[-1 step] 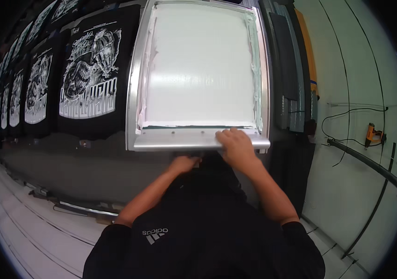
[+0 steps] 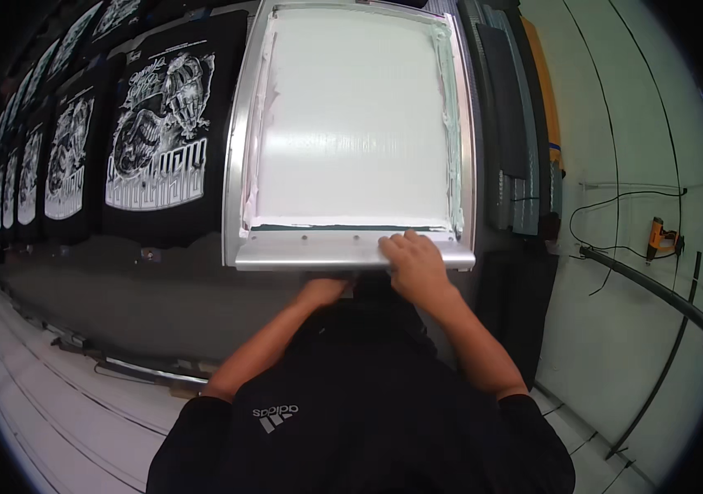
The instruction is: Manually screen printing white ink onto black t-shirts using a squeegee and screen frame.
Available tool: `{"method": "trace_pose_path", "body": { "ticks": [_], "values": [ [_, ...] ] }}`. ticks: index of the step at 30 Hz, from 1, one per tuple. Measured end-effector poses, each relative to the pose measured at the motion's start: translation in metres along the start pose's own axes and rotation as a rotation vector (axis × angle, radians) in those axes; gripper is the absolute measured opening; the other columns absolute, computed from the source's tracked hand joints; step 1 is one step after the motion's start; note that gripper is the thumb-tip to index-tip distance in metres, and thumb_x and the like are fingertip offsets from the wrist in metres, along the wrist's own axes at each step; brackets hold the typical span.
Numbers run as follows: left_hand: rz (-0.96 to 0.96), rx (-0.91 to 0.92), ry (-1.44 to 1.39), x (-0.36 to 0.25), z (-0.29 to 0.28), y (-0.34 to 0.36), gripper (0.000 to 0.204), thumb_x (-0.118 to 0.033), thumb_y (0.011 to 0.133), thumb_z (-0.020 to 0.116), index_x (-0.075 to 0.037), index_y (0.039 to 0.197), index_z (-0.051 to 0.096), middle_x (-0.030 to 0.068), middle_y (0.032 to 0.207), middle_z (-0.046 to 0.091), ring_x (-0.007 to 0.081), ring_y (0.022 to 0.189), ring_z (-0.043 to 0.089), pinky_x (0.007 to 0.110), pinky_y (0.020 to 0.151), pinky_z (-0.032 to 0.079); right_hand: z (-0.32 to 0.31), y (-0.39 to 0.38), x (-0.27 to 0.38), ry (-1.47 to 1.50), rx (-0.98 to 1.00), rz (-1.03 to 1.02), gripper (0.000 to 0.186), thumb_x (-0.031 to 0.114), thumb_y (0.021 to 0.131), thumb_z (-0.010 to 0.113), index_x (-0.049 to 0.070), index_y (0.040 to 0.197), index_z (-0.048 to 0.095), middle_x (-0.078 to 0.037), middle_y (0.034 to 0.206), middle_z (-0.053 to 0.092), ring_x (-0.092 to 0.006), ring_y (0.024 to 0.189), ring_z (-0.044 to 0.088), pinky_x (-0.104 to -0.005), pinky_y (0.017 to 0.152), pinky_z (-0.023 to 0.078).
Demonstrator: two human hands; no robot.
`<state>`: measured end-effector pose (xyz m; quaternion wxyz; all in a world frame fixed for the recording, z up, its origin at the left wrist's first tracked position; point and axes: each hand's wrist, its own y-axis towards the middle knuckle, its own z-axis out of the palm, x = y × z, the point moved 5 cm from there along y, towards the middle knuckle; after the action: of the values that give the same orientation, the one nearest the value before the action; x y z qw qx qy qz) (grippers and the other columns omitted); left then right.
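Head view: the metal bar [image 2: 310, 255] is set across the white-coated screen [image 2: 356, 123] at six o'clock, pinched near five o'clock by the right hand [image 2: 416, 259]; the state of the left hand [image 2: 323, 291] cannot be told; a square, even hold is advised

Soft glare streaks the white screen [image 2: 356, 99] at twelve o'clock, and the metal bar [image 2: 310, 257] gleams. The black shirt [image 2: 368, 436] at six lies dim. Fisheye bends the floor [image 2: 47, 387] at eight; the corners darken to black.

Pale wall [image 2: 627, 148] — light, lined floor [image 2: 47, 387].
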<state>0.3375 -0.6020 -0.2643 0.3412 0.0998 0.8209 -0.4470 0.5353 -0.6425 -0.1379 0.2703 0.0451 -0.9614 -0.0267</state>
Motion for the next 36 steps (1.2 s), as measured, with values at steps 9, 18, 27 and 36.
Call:
{"method": "trace_pose_path", "body": {
  "ticks": [9, 18, 27, 36],
  "values": [
    [0.02, -0.189, 0.161, -0.031, -0.015, -0.024, 0.043, -0.043, 0.091, 0.06, -0.005, 0.106, 0.072, 0.0179, 0.096, 0.072, 0.0281, 0.091, 0.069, 0.038, 0.081, 0.051, -0.037, -0.001, -0.013, -0.047, -0.019, -0.013, 0.034, 0.011, 0.07, 0.068, 0.005, 0.103, 0.062, -0.012, 0.092, 0.065, -0.0316, 0.093, 0.059, -0.0415, 0.079, 0.048],
    [0.187, -1.141, 0.096, -0.034, -0.188, -0.112, 0.03, -0.026, 0.096, 0.06, 0.003, 0.096, 0.065, 0.014, 0.081, 0.068, 0.0178, 0.075, 0.065, 0.032, 0.073, 0.051, -0.044, -0.034, -0.169, 0.68, -0.133, 0.373, 0.038, 0.011, 0.063, 0.085, 0.006, 0.099, 0.071, -0.009, 0.09, 0.071, -0.0185, 0.088, 0.067, -0.0337, 0.081, 0.052],
    [0.279, -0.975, -0.379, 0.013, -0.231, -0.016, 0.051, -0.036, 0.101, 0.053, 0.009, 0.124, 0.058, 0.0151, 0.115, 0.067, 0.0157, 0.107, 0.059, 0.028, 0.093, 0.045, -0.019, -0.024, -0.2, 1.113, -0.263, 0.408, 0.031, 0.006, 0.07, 0.081, 0.0, 0.097, 0.067, -0.003, 0.088, 0.066, -0.013, 0.085, 0.061, -0.0297, 0.08, 0.049],
    [0.509, -0.967, -0.548, -0.185, -0.071, 0.009, 0.041, -0.019, 0.094, 0.064, 0.003, 0.129, 0.058, 0.0101, 0.11, 0.069, 0.0096, 0.097, 0.061, 0.025, 0.083, 0.05, -0.183, -0.118, -0.416, 1.031, -0.492, 0.35, 0.052, 0.004, 0.062, 0.073, -0.004, 0.112, 0.06, -0.01, 0.1, 0.064, -0.0206, 0.091, 0.062, -0.0343, 0.083, 0.052]
  ]
}}
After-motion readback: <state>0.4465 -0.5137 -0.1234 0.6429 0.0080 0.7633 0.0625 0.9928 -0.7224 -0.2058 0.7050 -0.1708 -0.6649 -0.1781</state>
